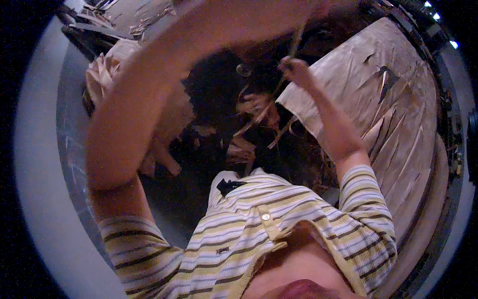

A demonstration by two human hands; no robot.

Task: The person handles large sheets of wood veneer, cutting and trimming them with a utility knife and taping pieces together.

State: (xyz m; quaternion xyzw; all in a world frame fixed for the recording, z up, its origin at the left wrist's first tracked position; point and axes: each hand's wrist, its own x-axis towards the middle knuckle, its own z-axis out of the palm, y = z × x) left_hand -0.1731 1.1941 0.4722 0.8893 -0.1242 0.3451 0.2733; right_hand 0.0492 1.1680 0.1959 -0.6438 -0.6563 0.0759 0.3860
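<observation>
My right hand (298,72) is closed around a thin, pale strip (298,41) that looks like wood veneer. The strip runs up from the fingers toward the top edge and down toward the scraps below. Across the upper left, my left forearm (199,35) reaches far over to the right. Its hand is lost in dark blur at the top edge, near the strip's upper end, so its fingers cannot be made out. Beside my right hand lies a large stack of thin brown sheets (398,99), like wood veneer, with torn, split edges.
Loose curled scraps (256,107) lie in the dark area below my hands. More crumpled sheets (102,74) stand at the left, partly behind my left arm. Broken strips (144,20) are heaped at the far left. A pale wall or panel (40,134) curves along the left.
</observation>
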